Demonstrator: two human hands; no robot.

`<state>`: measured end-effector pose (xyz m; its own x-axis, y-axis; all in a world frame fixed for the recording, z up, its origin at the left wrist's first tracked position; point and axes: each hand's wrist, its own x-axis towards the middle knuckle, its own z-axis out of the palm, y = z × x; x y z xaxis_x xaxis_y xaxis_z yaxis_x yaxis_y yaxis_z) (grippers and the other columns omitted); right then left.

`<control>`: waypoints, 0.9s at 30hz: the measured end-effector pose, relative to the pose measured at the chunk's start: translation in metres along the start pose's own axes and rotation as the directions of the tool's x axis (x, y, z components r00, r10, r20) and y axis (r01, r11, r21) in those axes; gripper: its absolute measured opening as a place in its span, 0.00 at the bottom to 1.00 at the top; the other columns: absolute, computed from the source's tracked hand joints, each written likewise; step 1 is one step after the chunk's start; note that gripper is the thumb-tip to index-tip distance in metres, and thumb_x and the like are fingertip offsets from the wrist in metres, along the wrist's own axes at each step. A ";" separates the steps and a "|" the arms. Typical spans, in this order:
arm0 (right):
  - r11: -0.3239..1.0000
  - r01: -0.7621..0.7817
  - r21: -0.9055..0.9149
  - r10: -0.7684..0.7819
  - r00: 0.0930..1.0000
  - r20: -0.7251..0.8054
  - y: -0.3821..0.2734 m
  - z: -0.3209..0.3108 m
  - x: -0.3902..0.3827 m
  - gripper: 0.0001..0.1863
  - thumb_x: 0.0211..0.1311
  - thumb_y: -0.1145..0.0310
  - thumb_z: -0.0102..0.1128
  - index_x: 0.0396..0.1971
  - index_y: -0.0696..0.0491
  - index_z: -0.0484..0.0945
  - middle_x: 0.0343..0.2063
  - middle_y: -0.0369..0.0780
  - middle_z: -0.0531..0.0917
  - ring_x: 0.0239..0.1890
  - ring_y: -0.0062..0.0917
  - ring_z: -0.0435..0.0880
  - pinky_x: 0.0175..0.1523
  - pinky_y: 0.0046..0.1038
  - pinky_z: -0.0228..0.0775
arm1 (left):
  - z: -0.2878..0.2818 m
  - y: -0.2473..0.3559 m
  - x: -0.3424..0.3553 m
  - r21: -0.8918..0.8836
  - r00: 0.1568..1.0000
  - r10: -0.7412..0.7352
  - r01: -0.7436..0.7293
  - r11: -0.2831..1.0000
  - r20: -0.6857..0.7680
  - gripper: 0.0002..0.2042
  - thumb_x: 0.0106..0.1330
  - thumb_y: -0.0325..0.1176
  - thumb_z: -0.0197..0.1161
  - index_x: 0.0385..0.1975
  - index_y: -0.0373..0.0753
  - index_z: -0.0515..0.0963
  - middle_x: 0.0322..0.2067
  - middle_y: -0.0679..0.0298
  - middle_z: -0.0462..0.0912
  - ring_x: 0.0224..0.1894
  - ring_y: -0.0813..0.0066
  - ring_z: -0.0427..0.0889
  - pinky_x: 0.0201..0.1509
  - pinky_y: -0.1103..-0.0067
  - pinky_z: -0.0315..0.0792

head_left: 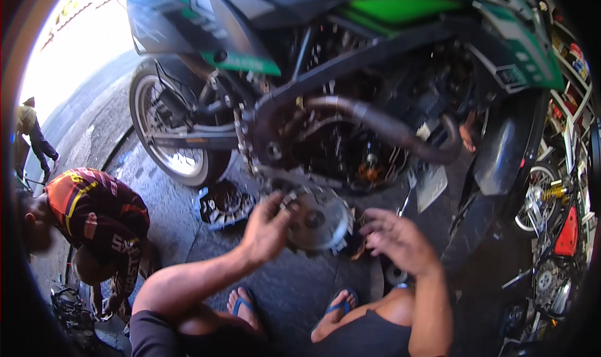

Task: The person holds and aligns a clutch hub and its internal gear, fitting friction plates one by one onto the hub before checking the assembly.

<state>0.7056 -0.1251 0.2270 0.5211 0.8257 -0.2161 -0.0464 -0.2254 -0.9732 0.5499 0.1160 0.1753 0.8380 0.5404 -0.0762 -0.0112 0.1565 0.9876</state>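
Note:
A round metal clutch basket (317,214) with a notched rim is held up in front of me, below the motorcycle's opened engine (350,147). My left hand (268,227) grips it by its left edge, thumb and fingers closed at the rim. On its other side my right hand (400,239) is open, fingers spread and bent toward the part, apparently not touching it. Inside the engine case, dark inner parts and a shaft are exposed. An engine cover (225,205) lies inner side up on the floor, left of my left hand.
The green and black motorcycle (263,19) stands across the far side, its exhaust pipe (382,122) passing over the engine. At left a person (100,225) crouches over parts; another person (37,131) stands farther off. A second motorcycle (554,257) and shelving are at right.

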 end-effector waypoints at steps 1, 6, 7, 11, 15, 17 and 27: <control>0.998 -0.058 -0.010 0.058 0.998 0.004 0.005 -0.015 -0.008 0.31 0.73 0.68 0.63 0.70 0.63 0.65 0.49 0.42 0.83 0.40 0.18 0.82 0.45 0.22 0.79 | -0.008 -0.005 0.000 0.028 0.998 -0.038 0.039 0.999 -0.058 0.18 0.76 0.37 0.61 0.57 0.30 0.77 0.48 0.59 0.85 0.49 0.75 0.81 0.55 0.75 0.77; 0.911 -0.315 -0.265 0.366 0.914 0.173 0.075 -0.041 0.007 0.27 0.74 0.71 0.58 0.69 0.60 0.69 0.36 0.38 0.86 0.32 0.16 0.80 0.40 0.21 0.77 | -0.059 0.032 -0.026 0.049 0.976 0.036 -0.026 0.998 -0.217 0.18 0.73 0.37 0.63 0.53 0.29 0.78 0.42 0.63 0.84 0.44 0.79 0.81 0.47 0.78 0.76; 0.883 -0.331 -0.333 0.394 0.908 0.144 0.110 -0.045 0.012 0.29 0.72 0.69 0.59 0.70 0.61 0.68 0.34 0.39 0.86 0.30 0.19 0.81 0.41 0.23 0.76 | -0.071 0.037 -0.027 0.100 0.983 0.017 0.001 0.995 -0.184 0.18 0.73 0.36 0.63 0.54 0.30 0.77 0.42 0.63 0.84 0.43 0.80 0.80 0.46 0.79 0.76; 0.701 -0.224 -0.677 0.278 0.960 -0.031 0.235 -0.054 0.059 0.31 0.66 0.68 0.57 0.70 0.57 0.70 0.41 0.48 0.87 0.40 0.34 0.87 0.48 0.35 0.78 | -0.101 0.051 -0.061 0.105 0.949 -0.017 0.053 0.993 -0.316 0.29 0.72 0.35 0.63 0.69 0.28 0.65 0.52 0.55 0.81 0.53 0.71 0.81 0.57 0.75 0.75; 0.503 -0.259 -0.825 0.337 0.937 -0.089 0.271 -0.046 0.098 0.36 0.59 0.66 0.53 0.72 0.53 0.70 0.56 0.57 0.83 0.57 0.49 0.84 0.65 0.43 0.74 | -0.114 0.069 -0.109 0.268 0.961 -0.031 0.107 0.957 -0.274 0.31 0.72 0.35 0.62 0.71 0.27 0.62 0.60 0.51 0.77 0.63 0.63 0.76 0.70 0.66 0.67; 0.487 -0.284 -0.826 0.403 0.912 -0.076 0.283 -0.045 0.113 0.37 0.58 0.66 0.53 0.73 0.50 0.69 0.60 0.58 0.79 0.61 0.51 0.81 0.68 0.44 0.70 | -0.111 0.066 -0.132 0.301 0.950 -0.010 0.109 0.947 -0.312 0.33 0.71 0.39 0.63 0.71 0.27 0.62 0.60 0.51 0.77 0.62 0.62 0.76 0.70 0.65 0.67; 0.513 -0.252 -0.820 0.312 0.945 -0.094 0.271 -0.029 0.133 0.42 0.58 0.66 0.53 0.76 0.53 0.61 0.53 0.65 0.81 0.59 0.58 0.80 0.68 0.47 0.69 | -0.078 0.062 -0.135 0.103 0.886 -0.119 0.183 0.978 -0.447 0.30 0.62 0.53 0.72 0.48 0.31 0.73 0.37 0.64 0.83 0.41 0.80 0.79 0.47 0.80 0.72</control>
<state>0.7871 -0.0910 -0.0629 0.5585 0.6614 -0.5007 0.5443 -0.7477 -0.3804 0.3935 0.1171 0.2356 0.5001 0.8301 -0.2466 0.1987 0.1672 0.9657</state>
